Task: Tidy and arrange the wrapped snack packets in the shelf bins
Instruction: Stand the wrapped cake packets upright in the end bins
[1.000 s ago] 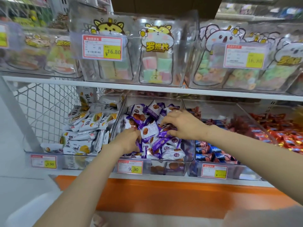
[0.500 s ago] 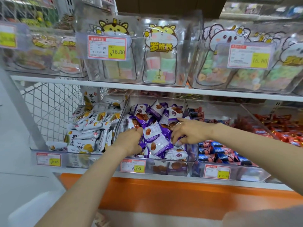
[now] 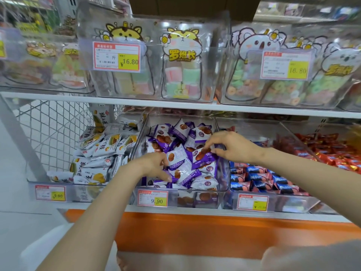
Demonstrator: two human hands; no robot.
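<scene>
Left hand grips purple packets beneath its fingers; right hand pinches one purple-and-white packet just left of its fingertips.

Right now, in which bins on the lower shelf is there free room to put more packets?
The blue-packet bin is bare at its back, behind the blue packets. The purple-packet bin, under both hands, is crowded.

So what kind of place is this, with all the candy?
Most likely a snack shop or supermarket aisle. Clear shelf bins hold heaps of wrapped snack packets, and each bin carries a price tag, like 9.90 or 16.80.
</scene>
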